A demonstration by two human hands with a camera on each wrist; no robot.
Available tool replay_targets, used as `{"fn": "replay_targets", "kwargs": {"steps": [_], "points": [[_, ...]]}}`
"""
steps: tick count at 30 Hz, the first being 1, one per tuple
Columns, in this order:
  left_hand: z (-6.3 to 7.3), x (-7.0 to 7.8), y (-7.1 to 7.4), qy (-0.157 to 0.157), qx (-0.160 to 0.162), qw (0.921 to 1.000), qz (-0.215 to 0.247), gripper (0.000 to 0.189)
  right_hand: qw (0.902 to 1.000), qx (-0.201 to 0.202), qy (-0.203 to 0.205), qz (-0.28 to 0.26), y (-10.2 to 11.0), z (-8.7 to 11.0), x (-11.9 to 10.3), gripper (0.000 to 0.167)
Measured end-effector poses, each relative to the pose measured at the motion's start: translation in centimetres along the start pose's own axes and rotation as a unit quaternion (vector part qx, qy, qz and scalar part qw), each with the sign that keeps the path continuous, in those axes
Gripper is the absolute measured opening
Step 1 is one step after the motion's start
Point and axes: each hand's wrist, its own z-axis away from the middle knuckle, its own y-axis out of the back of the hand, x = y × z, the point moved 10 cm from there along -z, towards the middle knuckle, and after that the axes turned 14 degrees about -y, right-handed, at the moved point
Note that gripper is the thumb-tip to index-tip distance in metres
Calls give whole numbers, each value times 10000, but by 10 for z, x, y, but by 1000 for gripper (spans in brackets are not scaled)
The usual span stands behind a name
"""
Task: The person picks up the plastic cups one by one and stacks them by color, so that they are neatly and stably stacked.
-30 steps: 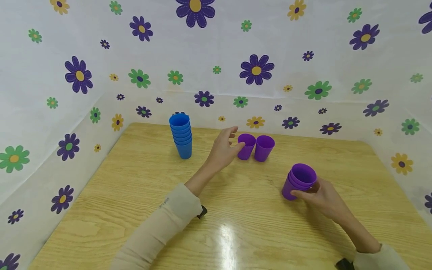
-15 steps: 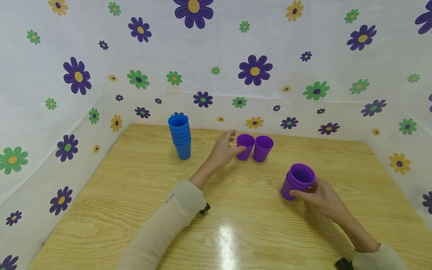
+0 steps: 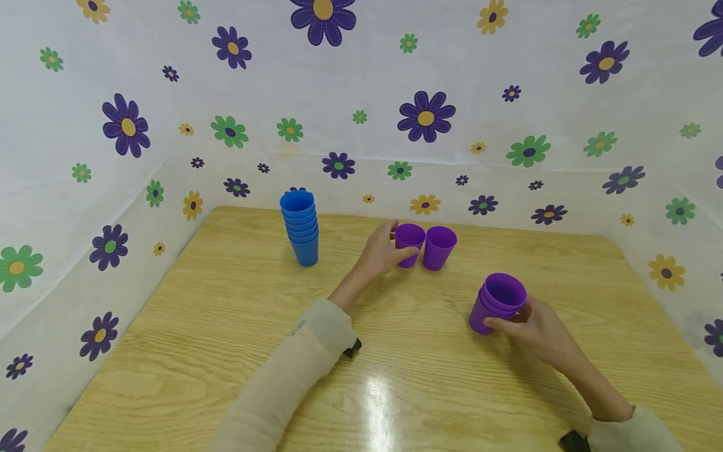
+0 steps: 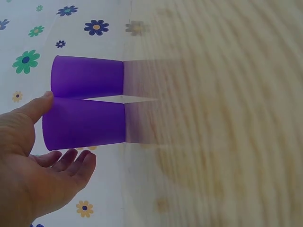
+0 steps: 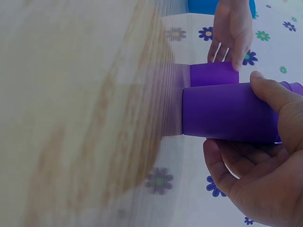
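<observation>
My left hand (image 3: 380,252) is at the left one of two purple cups (image 3: 409,237) standing side by side at the back. Its thumb lies at the near side of the rim, and its loosely extended fingers (image 4: 85,168) reach along the other side, right by the cup wall. The other purple cup (image 3: 439,248) stands upright close to its right. My right hand (image 3: 545,333) grips a stack of nested purple cups (image 3: 486,314) nearer the front right, thumb on the near side and fingers round the far side. The stack is upright, tilted slightly, close over the table.
A tall stack of nested blue cups (image 3: 305,242) stands upright at the back left of the wooden table (image 3: 198,326). A white flower-patterned cloth (image 3: 361,75) walls the table's back and both sides.
My left hand has moved slightly right, bringing its thumb and fingers up around the left purple cup. My right hand stays in place with its purple stack.
</observation>
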Motion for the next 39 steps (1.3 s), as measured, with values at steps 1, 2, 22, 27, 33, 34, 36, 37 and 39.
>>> {"fn": "replay_targets", "kwargs": {"steps": [1, 2, 22, 27, 33, 34, 36, 37, 39], "points": [[0, -1, -1, -4, 2, 10000, 27, 83, 10000, 3, 3, -9, 0, 0, 0, 51], [-1, -1, -1, -9, 3, 10000, 56, 83, 10000, -6, 8, -14, 0, 0, 0, 52], [4, -5, 3, 72, 28, 9998, 169, 72, 10000, 3, -84, 34, 0, 0, 0, 53], [7, 1, 8, 44, 32, 9999, 126, 69, 10000, -2, -32, 17, 0, 1, -1, 53], [13, 11, 12, -54, -72, 9999, 146, 68, 10000, 19, -18, 17, 0, 0, -1, 52], [14, 12, 12, -89, -103, 9997, 183, 69, 10000, 24, -11, 29, 1, 0, -1, 53], [15, 15, 11, -169, -180, 9993, 265, 70, 10000, 29, 13, 44, 1, 0, -1, 53], [16, 17, 11, -199, -216, 9990, 323, 71, 10000, 36, 24, 44, 1, 0, -1, 53], [19, 21, 10, -274, -279, 9983, 429, 72, 10000, 41, 40, 45, 1, 0, -2, 53]]}}
